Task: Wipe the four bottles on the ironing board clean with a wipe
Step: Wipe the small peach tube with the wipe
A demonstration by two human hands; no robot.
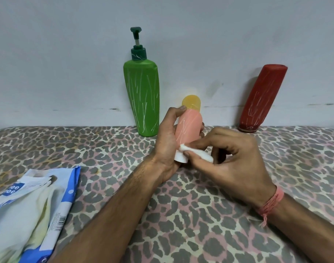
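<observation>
while left hand (167,137) grips pink bottle (189,126), right hand (232,164) fingers seemingly pinch wipe (195,154).

Two bare forearms, without sleeves, enter from the near edge. The left hand (167,141) wears nothing; the wrist behind the right hand (236,164) carries a pink thread band (272,203) wound several times, its frayed end hanging loose.

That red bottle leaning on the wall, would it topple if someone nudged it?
Probably. The red bottle stands tilted on its narrow cap, wider end up, apparently propped by the wall, so a sideways nudge would likely slide it over. The padded ironing board adds wobble. Its smooth plastic may be slippery.
</observation>
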